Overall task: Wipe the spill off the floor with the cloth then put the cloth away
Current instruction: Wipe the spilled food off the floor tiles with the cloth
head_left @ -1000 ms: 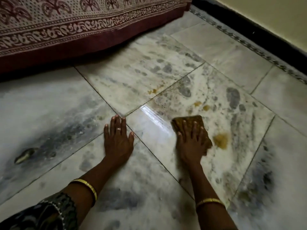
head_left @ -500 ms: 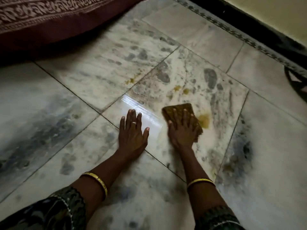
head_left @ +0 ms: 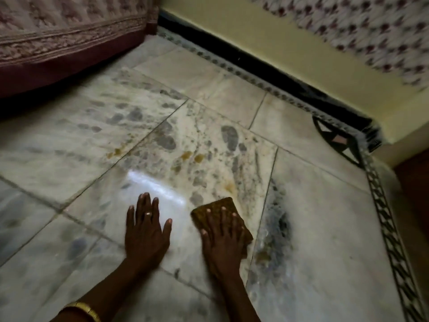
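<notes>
Two hands: both flat on the marble floor (head_left: 313, 263), seen from the head camera.
Left hand (head_left: 145, 231): fingers spread, palm down on bare tile, ring on one finger, gold bangle (head_left: 84, 309) at the wrist.
Right hand (head_left: 221, 238): fingers spread, pressing down on the cloth.
Cloth (head_left: 220, 204): brown, flat on the floor under the right hand.
Spill (head_left: 185, 155): yellowish spots beyond the cloth, apart from it.
Bedspread (head_left: 69, 43): patterned, upper left.
</notes>
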The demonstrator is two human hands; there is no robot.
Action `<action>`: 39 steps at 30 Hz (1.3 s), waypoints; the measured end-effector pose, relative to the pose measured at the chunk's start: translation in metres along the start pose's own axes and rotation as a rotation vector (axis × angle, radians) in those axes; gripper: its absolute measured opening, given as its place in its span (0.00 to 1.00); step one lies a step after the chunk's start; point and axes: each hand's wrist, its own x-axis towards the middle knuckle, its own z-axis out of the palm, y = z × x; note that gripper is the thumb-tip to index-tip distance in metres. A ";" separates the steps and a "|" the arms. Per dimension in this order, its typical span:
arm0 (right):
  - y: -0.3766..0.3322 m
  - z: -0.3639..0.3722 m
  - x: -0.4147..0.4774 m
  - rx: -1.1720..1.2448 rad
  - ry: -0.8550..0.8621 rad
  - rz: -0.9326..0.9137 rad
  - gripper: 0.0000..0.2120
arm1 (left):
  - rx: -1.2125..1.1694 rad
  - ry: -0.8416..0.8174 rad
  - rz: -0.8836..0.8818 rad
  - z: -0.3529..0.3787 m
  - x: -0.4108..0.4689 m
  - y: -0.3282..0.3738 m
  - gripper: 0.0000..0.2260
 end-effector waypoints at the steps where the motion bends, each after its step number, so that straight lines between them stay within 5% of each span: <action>1: 0.017 -0.001 0.013 0.001 0.020 0.048 0.25 | -0.024 0.006 0.043 0.002 0.004 0.007 0.32; 7: 0.079 -0.006 -0.010 0.044 0.034 0.284 0.28 | -0.043 -0.005 0.061 0.013 0.020 0.032 0.33; 12: 0.050 -0.008 -0.024 0.032 -0.044 0.193 0.38 | 0.010 0.034 0.040 0.016 0.023 0.037 0.32; 15: 0.074 -0.008 0.001 -0.012 -0.043 0.103 0.33 | 0.055 0.018 0.041 0.016 0.021 0.035 0.32; 20: 0.112 -0.019 0.028 0.047 -0.062 0.217 0.32 | 0.068 0.007 0.050 0.015 0.019 0.035 0.32; 24: 0.085 -0.016 0.002 0.128 -0.027 0.368 0.31 | 0.074 -0.007 0.046 0.012 0.020 0.036 0.32; 29: 0.070 -0.031 -0.018 0.171 -0.093 0.245 0.36 | 0.095 -0.005 0.028 0.010 0.018 0.040 0.33; 34: 0.112 -0.048 -0.010 0.311 0.058 0.587 0.46 | 0.101 -0.035 0.020 0.008 0.017 0.045 0.34; 39: 0.066 -0.025 -0.006 0.215 -0.007 0.561 0.44 | 0.095 -0.036 0.032 0.009 0.019 0.044 0.33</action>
